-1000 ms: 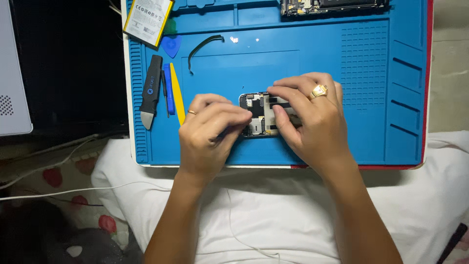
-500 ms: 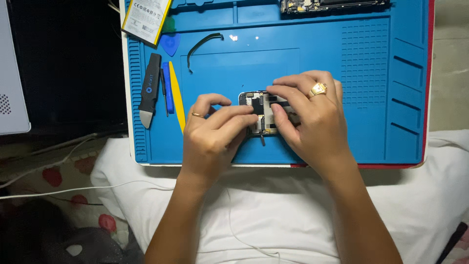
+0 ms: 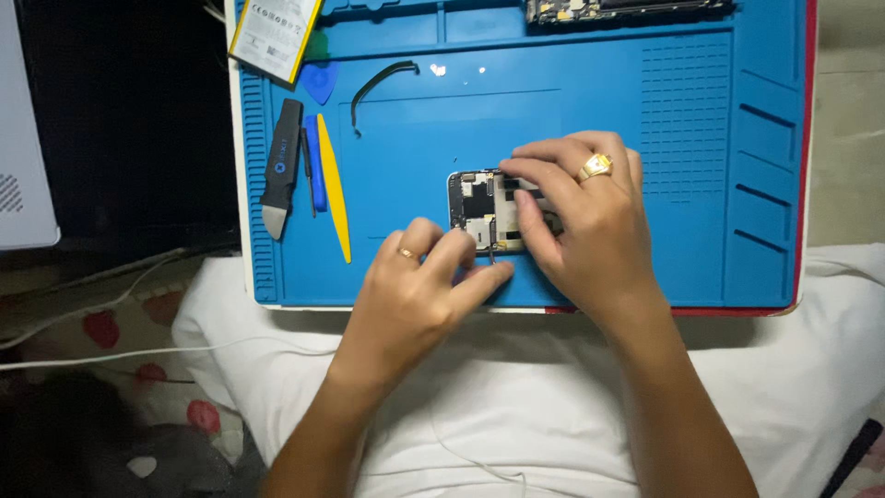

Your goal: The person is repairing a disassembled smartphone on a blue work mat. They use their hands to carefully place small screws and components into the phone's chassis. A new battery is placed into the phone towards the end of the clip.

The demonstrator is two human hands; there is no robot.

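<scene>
A blue repair mat (image 3: 572, 101) fills most of the view, lying on a white cushion or bedding (image 3: 516, 406) in front of the person. Near the mat's middle lies an opened phone (image 3: 479, 210), back cover off, its circuit board and metal shields exposed.

The right hand (image 3: 590, 221), with a gold ring, lies over the phone's right part, fingers (image 3: 530, 217) bent and pressed down on it, holding it flat against the mat. The left hand (image 3: 415, 295) comes in from below; its thumb and forefinger are pinched together around what seems to be a thin dark tool (image 3: 491, 251) at the phone's lower edge. The tool is too small to tell its kind.

To do this well, the right hand should judgeably keep steady downward pressure so the phone cannot slide, while the left works the tip gently, upright and without levering against the board.

At the mat's left edge lie a black pry tool with a metal tip (image 3: 279, 171), a blue spudger (image 3: 315, 161) and a yellow pry stick (image 3: 334, 189), close side by side. Above them sit a blue pick (image 3: 320, 81) and a flat battery (image 3: 275, 35); a curved black strip (image 3: 380, 81) lies nearby.
</scene>
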